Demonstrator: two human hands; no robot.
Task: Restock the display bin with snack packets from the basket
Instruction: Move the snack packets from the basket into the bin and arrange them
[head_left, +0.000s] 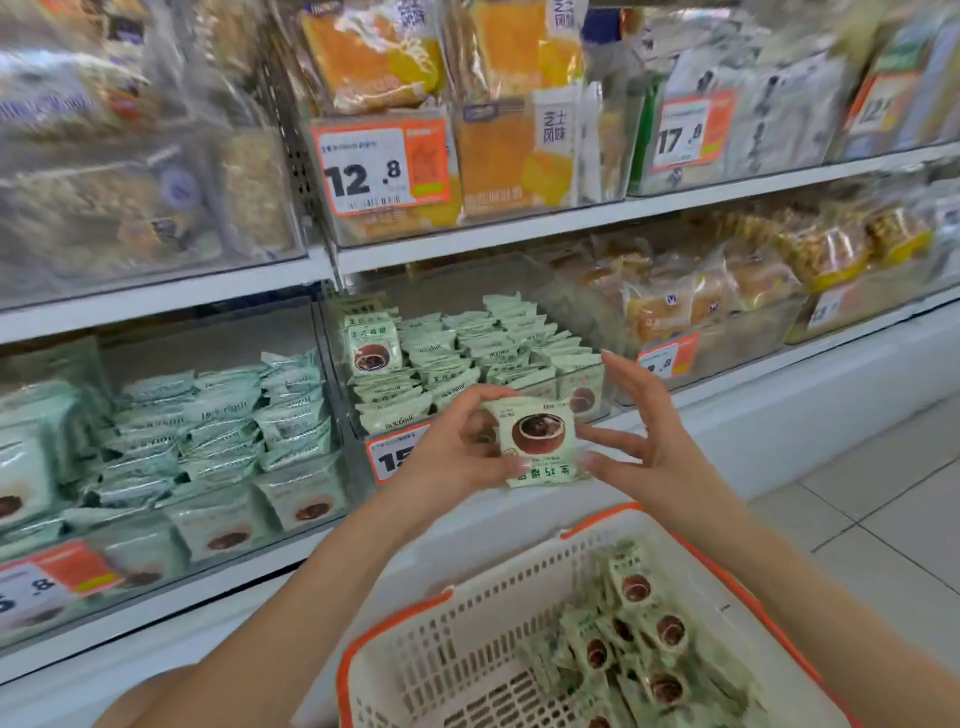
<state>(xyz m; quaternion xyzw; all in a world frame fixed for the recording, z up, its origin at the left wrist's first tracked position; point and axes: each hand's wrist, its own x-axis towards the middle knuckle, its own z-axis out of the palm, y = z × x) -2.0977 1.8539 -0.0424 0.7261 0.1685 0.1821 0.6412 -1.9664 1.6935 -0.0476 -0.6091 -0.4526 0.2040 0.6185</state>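
Observation:
A pale green snack packet (540, 441) with a brown round cake printed on it hangs upside down in front of the clear display bin (592, 397). My left hand (457, 441) grips its left edge, thumb along the bottom. My right hand (639, 431) pinches its right edge with thumb and one finger, the other fingers spread upward. The bin holds several rows of the same packets, one standing upright at the back left (371, 345). Below, a white basket with orange rim (467, 613) contains several more packets (644, 649) heaped on its right side.
A second clear bin (171, 447) of similar green packets sits to the left. Orange price tags (392, 460) hang on the shelf front. Bread and cake bins (691, 306) fill the right and upper shelves. Tiled floor (883, 499) lies at right.

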